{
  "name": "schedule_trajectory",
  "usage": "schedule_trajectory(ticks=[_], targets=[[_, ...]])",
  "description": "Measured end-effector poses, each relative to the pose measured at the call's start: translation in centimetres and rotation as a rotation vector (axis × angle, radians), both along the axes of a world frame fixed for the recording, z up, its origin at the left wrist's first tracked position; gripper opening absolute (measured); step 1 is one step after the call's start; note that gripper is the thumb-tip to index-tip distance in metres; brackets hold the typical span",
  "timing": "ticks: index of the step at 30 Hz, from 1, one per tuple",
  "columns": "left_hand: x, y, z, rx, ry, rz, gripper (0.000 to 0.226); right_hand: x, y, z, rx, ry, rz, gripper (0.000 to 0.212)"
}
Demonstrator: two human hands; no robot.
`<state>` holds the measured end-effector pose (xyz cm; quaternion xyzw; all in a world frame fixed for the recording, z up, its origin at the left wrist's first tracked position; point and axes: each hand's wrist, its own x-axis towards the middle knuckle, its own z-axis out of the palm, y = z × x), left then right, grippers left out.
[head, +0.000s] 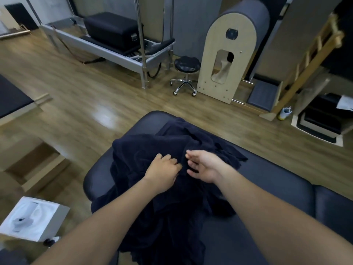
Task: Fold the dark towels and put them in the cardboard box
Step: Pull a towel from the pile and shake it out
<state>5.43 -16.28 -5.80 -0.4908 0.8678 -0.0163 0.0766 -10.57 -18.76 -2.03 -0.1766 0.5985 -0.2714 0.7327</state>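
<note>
Hunting for a towel edge

My left hand [162, 167] pinches a fold of the crumpled navy terry towels [145, 188], heaped on the dark padded vinyl table [277, 178]; my right hand [204, 165] rests beside it, fingers loosely spread. Soft, limp and light, I judge; they will sag, so hemmed corners are where to grip. The open brown cardboard box [44, 159] sits on the floor [76, 96] to my left.
</note>
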Motion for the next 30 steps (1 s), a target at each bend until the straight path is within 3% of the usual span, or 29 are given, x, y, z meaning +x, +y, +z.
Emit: schedule_trajectory(ticks=[4,6,9,11,15,18,20,24,28,30], targets=[[0.6,-2.7,4.3,0.019,0.750,0.360,0.011,0.0,-1.7,4.0,-0.207,0.035,0.035,0.012],[0.3,-4.9,8.4,0.053,1.050,0.420,0.009,-0.4,-2.0,5.4,-0.355,0.152,0.101,0.007],[-1.8,-7.3,15.8,0.119,1.236,0.314,0.013,-0.1,-1.8,6.6,-0.520,0.423,0.366,0.039],[-3.8,-7.9,21.1,0.156,1.297,0.220,0.011,1.0,-1.9,8.0,-0.685,0.644,0.407,0.050],[-6.7,-7.6,31.5,0.070,1.500,0.004,0.018,0.1,-4.2,15.0,-1.012,1.125,0.288,0.036],[-7.3,-7.5,36.7,0.006,1.736,-0.104,0.012,-3.4,-5.0,22.3,-1.132,1.225,0.112,0.027],[-7.7,-7.1,37.7,-0.008,1.666,-0.235,0.004,-6.1,-5.1,27.4,-1.206,1.214,-0.086,0.023],[-9.3,-6.5,33.1,-0.041,1.124,-0.180,0.059,-11.3,-3.9,39.2,-1.337,1.114,-0.503,0.017],[-11.1,-7.1,28.6,-0.097,0.729,-0.060,0.030,-16.1,-1.1,45.5,-1.380,1.352,-0.543,0.024],[-11.5,-8.1,29.5,-0.214,0.570,0.013,0.044,-19.2,0.4,46.5,-1.330,1.507,-0.528,0.021]])
